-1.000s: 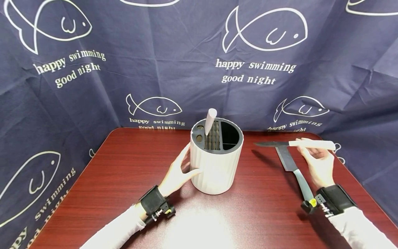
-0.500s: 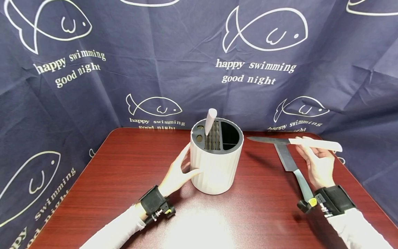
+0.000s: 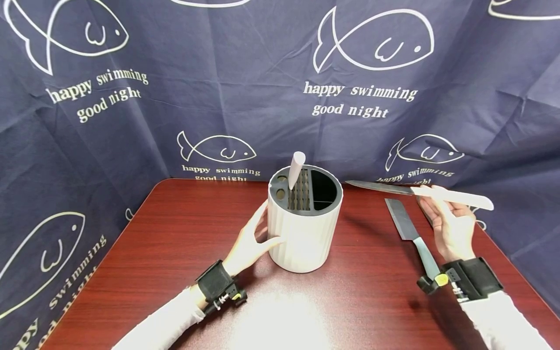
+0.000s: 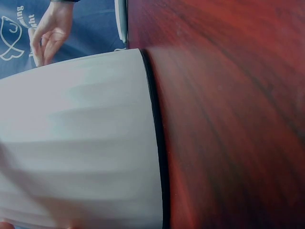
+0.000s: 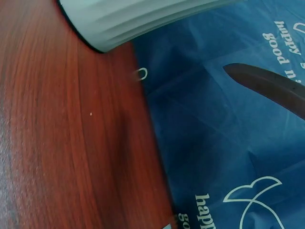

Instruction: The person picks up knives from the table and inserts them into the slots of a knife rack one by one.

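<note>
Pinched in my right hand (image 3: 455, 228), the white-handled knife (image 3: 389, 187) is at frame right; my left hand (image 3: 245, 248) spreads thumb and fingers apart against the holder (image 3: 302, 243), mid-frame. One white handle (image 3: 296, 171) already stands in its top; I judge at least this knife and the cleaver (image 3: 404, 223), mid-right, remain.

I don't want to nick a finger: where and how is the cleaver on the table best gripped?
Probably by its grey-blue handle, from above and the near side, once the right hand is freed of the white-handled knife: the cleaver lies handle nearest, blade pointing away.
</note>
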Demonstrator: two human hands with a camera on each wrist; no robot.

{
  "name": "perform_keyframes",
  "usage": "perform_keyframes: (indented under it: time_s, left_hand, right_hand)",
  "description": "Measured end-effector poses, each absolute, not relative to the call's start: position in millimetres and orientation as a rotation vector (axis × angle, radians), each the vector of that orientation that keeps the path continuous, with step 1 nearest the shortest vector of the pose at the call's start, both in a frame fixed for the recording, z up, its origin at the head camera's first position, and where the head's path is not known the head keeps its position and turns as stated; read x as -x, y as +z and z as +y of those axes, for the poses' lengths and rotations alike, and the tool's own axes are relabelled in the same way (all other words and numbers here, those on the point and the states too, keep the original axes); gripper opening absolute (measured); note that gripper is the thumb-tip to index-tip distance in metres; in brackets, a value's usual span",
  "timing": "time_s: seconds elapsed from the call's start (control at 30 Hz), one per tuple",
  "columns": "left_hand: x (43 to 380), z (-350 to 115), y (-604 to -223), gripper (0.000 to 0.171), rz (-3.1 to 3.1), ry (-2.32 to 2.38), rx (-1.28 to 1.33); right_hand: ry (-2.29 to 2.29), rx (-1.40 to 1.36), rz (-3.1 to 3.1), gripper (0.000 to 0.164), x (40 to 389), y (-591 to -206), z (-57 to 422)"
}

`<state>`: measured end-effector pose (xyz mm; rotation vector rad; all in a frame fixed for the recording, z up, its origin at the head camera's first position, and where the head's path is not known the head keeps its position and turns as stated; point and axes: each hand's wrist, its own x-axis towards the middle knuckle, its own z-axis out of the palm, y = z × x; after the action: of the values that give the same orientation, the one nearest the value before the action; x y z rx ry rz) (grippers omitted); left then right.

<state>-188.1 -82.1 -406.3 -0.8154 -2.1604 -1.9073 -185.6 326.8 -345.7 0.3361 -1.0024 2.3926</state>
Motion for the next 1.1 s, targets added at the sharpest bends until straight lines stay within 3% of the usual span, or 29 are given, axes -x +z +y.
perform_keyframes:
  time_s: [1.1]
  left_hand:
    - [187.8, -82.3, -404.4, 0.091, -2.165, -1.931, 0.806]
  right_hand:
    - [2.55, -0.445, -0.819, 0.019, 192.5, -318.3, 291.4]
